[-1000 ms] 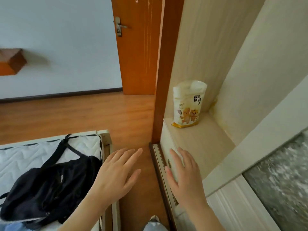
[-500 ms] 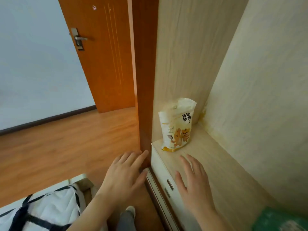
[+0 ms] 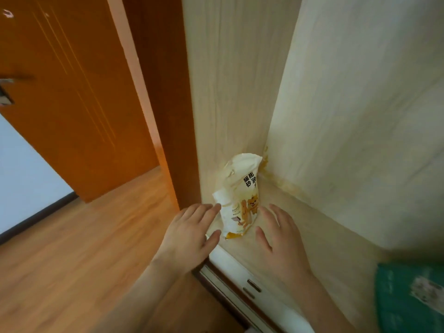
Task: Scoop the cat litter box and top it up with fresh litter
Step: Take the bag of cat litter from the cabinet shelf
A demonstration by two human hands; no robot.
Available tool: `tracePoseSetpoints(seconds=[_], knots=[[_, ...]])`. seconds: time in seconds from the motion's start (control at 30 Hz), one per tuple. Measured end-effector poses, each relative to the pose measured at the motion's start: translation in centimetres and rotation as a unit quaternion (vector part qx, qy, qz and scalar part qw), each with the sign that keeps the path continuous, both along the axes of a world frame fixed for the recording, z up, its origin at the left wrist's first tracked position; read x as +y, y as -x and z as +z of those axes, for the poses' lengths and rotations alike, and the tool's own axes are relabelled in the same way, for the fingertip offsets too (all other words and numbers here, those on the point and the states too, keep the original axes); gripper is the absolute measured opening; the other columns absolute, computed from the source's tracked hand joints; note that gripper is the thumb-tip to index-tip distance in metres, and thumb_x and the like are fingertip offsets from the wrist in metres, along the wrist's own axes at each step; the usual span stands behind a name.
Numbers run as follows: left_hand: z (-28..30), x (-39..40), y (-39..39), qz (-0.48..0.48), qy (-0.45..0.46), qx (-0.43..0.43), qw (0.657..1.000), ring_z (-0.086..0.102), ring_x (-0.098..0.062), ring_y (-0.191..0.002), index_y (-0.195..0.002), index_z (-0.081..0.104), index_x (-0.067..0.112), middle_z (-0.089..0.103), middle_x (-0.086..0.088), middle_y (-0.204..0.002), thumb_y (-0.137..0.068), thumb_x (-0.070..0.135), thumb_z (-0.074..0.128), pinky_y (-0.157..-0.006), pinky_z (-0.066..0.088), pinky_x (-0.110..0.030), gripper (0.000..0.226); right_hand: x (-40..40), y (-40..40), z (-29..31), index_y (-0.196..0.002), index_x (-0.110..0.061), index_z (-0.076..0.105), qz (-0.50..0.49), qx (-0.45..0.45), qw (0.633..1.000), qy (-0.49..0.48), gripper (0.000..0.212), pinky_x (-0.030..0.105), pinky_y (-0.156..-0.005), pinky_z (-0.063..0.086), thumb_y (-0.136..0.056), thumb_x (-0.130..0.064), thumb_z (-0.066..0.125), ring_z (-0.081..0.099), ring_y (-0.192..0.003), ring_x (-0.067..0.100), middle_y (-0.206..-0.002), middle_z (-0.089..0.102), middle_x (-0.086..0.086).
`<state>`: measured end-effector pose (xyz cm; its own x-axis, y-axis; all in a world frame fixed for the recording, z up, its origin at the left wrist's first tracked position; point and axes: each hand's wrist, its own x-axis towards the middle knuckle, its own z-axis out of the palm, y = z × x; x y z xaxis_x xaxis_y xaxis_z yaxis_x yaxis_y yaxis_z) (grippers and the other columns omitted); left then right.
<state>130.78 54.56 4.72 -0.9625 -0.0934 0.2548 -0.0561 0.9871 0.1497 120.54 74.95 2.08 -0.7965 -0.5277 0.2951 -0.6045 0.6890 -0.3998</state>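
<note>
A cream and yellow bag of cat litter [image 3: 241, 195] with bear cartoons stands upright on a pale wooden shelf [image 3: 300, 231], in the corner of a wardrobe niche. My left hand [image 3: 192, 230] reaches in from the left with straight fingers, its fingertips at the bag's left edge. My right hand [image 3: 280, 239] is spread open just right of the bag, a small gap away. Neither hand holds anything. The litter box and scoop are out of view.
An orange wooden door [image 3: 72, 97] and its frame [image 3: 165, 116] stand left of the niche. Wooden floor [image 3: 72, 260] lies lower left. White drawer fronts with slot handles [image 3: 251, 288] run under the shelf. A green packet [image 3: 408, 299] lies on the shelf at lower right.
The view has closed in on the niche. Both hands moved forward and now flank the litter bag. The bed and black bag have left the view.
</note>
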Motion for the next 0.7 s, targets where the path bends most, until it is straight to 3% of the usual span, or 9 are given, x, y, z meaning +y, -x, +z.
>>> tracePoseSetpoints(seconds=[0.23, 0.43, 0.6, 0.7], knots=[[-2.5, -1.6, 6.6, -0.028, -0.004, -0.015, 1.000, 0.054, -0.016, -0.117, -0.139, 0.043, 0.020, 0.057, 0.004, -0.129, -0.092, 0.047, 0.041, -0.094, 0.046, -0.032, 0.054, -1.7, 4.4, -0.7, -0.128, -0.013, 0.052, 0.025, 0.021, 0.999, -0.002, 0.045, 0.042, -0.091, 0.049, -0.091, -0.035, 0.042, 0.052, -0.114, 0.028, -0.126, 0.055, 0.013], [-4.8, -2.1, 12.6, 0.041, -0.091, -0.084, 0.992, 0.036, -0.020, -0.132, -0.148, 0.027, 0.017, 0.040, -0.002, -0.146, -0.097, 0.037, 0.045, -0.105, 0.036, -0.033, 0.057, -3.1, 9.2, -1.6, -0.132, -0.013, 0.050, 0.058, 0.015, 0.998, -0.030, 0.045, 0.044, -0.095, 0.047, -0.092, -0.032, 0.046, 0.052, -0.118, 0.032, -0.131, 0.052, 0.014], [-7.0, -2.5, 17.0, 0.113, -0.157, -0.165, 0.967, 0.038, -0.025, -0.126, -0.145, 0.027, 0.010, 0.044, -0.010, -0.138, -0.097, 0.029, 0.047, -0.101, 0.039, -0.036, 0.055, -4.5, 12.7, -2.1, -0.138, -0.015, 0.044, 0.079, 0.018, 0.994, -0.067, 0.047, 0.044, -0.102, 0.042, -0.094, -0.030, 0.048, 0.045, -0.126, 0.030, -0.139, 0.047, 0.012], [-8.2, -2.6, 18.9, 0.118, -0.110, -0.216, 0.963, 0.044, -0.028, -0.116, -0.140, 0.032, 0.008, 0.051, -0.013, -0.129, -0.095, 0.023, 0.046, -0.095, 0.041, -0.037, 0.050, -5.1, 14.1, -2.2, -0.138, -0.016, 0.044, 0.081, 0.022, 0.994, -0.069, 0.046, 0.043, -0.103, 0.041, -0.094, -0.029, 0.050, 0.045, -0.126, 0.029, -0.139, 0.047, 0.011]])
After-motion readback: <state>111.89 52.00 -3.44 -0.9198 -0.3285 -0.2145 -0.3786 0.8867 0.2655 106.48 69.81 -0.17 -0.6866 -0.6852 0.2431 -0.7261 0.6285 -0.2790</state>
